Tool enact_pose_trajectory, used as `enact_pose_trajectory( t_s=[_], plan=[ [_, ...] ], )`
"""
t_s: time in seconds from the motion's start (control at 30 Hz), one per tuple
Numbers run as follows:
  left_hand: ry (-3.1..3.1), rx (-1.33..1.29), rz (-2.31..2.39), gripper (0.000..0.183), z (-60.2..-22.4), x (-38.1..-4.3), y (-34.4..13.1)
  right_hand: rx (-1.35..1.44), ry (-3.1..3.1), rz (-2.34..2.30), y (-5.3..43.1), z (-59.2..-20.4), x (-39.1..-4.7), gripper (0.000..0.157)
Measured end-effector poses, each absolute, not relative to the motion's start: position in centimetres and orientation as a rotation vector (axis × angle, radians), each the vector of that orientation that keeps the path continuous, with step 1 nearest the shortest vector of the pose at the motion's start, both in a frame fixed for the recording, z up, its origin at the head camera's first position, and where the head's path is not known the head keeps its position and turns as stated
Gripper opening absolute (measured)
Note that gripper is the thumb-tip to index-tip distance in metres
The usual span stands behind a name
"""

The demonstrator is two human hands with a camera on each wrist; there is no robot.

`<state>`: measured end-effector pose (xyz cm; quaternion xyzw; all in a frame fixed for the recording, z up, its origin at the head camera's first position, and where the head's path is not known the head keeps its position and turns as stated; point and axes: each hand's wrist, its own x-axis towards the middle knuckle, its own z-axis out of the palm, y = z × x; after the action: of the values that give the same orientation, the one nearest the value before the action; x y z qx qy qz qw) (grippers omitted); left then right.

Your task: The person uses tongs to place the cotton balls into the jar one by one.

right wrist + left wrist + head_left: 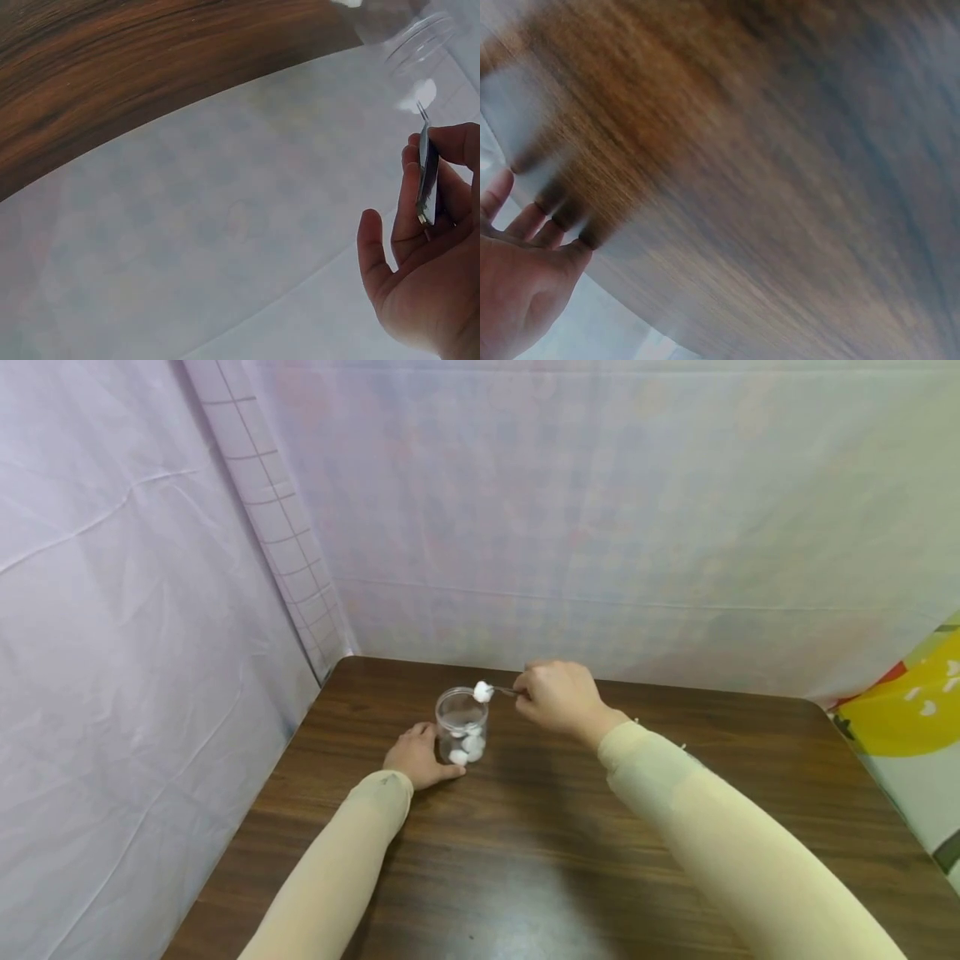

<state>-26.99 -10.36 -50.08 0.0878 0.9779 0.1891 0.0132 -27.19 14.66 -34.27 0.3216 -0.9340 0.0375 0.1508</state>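
Note:
In the head view a clear plastic jar [452,722] stands upright on the table, with several white cotton balls [472,743] at its bottom. My left hand [420,758] holds the jar low on its left side, thumb across the front. My right hand [561,697] pinches metal tweezers [427,176] between thumb and fingers. At the tweezers' tips a single cotton ball [483,692] is gripped, level with the jar's right rim. The left wrist view shows the left hand's fingertips low at the tabletop.
The brown wooden table [480,860] ends at a pale curtain [600,527] behind and a white cloth [135,652] on the left. A yellow printed patch [911,702] shows on the right.

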Motion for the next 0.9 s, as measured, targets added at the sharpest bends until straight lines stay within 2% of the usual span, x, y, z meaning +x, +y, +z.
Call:
enact_pose_trajectory(
  t_s=[0.23, 0.53, 0.9],
  plan=[
    [3.043, 0.27, 0.604, 0.093, -50.0, -27.0, -10.0, 0.948, -2.699, 0.081, 13.3, -34.9, -27.3, 0.015],
    [3.053, 0.282, 0.61, 0.091, -50.3, -27.1, -9.8, 0.989, -2.702, 0.077, 12.8, -35.2, -27.4, 0.026],
    [3.058, 0.289, 0.593, 0.091, -50.5, -27.2, -9.6, 0.982, -2.704, 0.049, 12.8, -35.2, -27.3, 0.027]
  ],
)
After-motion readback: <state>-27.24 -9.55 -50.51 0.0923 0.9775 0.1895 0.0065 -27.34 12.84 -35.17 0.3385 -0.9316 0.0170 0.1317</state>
